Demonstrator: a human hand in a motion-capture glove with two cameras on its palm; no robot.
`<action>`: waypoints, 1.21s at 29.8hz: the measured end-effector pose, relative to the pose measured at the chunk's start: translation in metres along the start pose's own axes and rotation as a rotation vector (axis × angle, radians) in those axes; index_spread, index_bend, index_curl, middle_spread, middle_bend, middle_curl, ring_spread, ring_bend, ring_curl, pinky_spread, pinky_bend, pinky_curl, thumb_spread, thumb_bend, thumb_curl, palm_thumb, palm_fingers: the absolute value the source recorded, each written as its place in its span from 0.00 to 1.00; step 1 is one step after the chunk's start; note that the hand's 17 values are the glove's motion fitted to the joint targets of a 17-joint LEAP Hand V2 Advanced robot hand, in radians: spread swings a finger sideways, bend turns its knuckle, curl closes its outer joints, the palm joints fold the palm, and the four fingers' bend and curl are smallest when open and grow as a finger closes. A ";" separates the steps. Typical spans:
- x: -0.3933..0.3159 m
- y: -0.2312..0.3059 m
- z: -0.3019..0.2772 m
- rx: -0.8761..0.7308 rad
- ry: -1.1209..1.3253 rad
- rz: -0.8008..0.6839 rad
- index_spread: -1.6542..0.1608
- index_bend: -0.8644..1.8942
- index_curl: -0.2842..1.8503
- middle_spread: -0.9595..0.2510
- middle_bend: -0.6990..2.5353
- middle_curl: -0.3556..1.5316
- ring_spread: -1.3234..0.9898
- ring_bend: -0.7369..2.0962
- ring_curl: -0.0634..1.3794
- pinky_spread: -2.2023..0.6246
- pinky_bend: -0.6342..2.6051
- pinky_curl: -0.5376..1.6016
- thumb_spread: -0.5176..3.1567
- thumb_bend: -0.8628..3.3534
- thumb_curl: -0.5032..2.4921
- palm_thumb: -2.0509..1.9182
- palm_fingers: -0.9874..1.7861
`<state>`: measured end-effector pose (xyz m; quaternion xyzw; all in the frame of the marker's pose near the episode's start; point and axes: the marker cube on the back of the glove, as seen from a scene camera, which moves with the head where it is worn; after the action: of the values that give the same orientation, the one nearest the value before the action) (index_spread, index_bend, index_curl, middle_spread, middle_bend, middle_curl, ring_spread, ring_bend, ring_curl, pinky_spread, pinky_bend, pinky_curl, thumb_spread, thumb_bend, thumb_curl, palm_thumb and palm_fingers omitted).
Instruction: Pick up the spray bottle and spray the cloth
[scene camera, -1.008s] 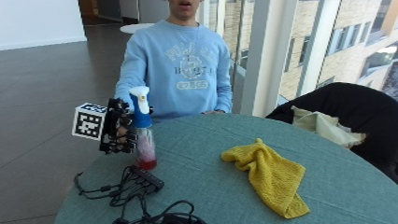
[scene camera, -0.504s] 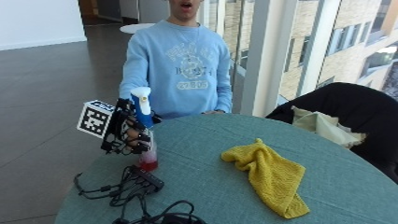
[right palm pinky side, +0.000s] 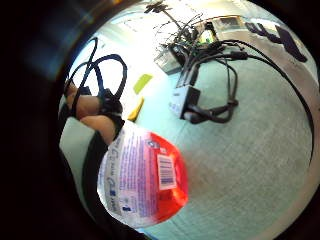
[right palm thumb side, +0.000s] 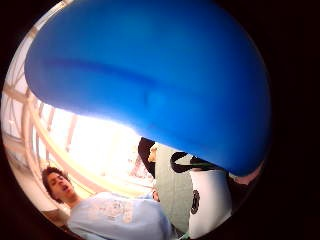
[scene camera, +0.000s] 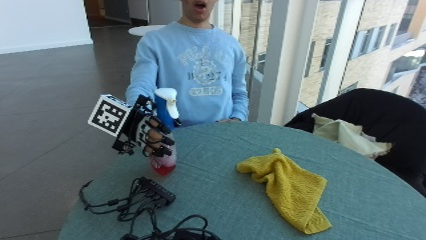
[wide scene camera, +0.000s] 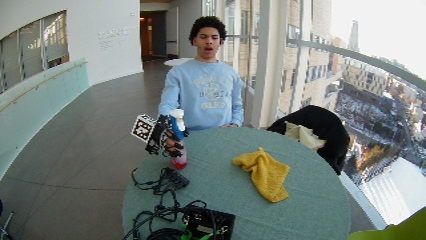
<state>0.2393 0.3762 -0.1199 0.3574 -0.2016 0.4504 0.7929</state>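
A spray bottle (scene camera: 165, 131) with a white trigger head, blue neck and red liquid hangs just above the round green table (scene camera: 219, 200) near its left edge. My gloved right hand (scene camera: 148, 132) grips its neck, fingers curled round it. In the little finger side palm view the bottle's red base and label (right palm pinky side: 142, 175) fill the space close to the palm, and the thumb side palm view is mostly the blue neck (right palm thumb side: 150, 75). A crumpled yellow cloth (scene camera: 287, 186) lies on the table to the right of the bottle, well apart from it.
A black power strip with tangled cables (scene camera: 143, 200) lies on the table in front of the bottle. A black chair with a pale cloth (scene camera: 346, 135) on it stands at the far right. Bare tabletop lies between bottle and cloth.
The hand has lifted the bottle off the table and tilted it slightly toward the cloth side. The cloth has not moved.
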 end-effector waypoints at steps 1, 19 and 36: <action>-0.009 -0.003 0.003 -0.038 0.010 0.001 0.76 0.35 0.25 0.71 0.32 0.42 0.54 0.44 0.31 0.79 0.29 0.42 0.36 0.20 0.34 0.75 0.76; -0.112 -0.064 0.100 -0.594 0.349 0.030 0.78 0.35 0.25 0.72 0.33 0.43 0.54 0.46 0.32 0.78 0.30 0.43 0.35 0.20 0.36 0.74 0.77; -0.113 -0.063 0.142 -0.761 0.423 0.111 0.78 0.35 0.26 0.72 0.33 0.44 0.55 0.47 0.31 0.78 0.31 0.43 0.35 0.20 0.37 0.74 0.77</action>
<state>0.2355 0.1845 -0.1220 -0.0716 -0.2050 0.4493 0.8666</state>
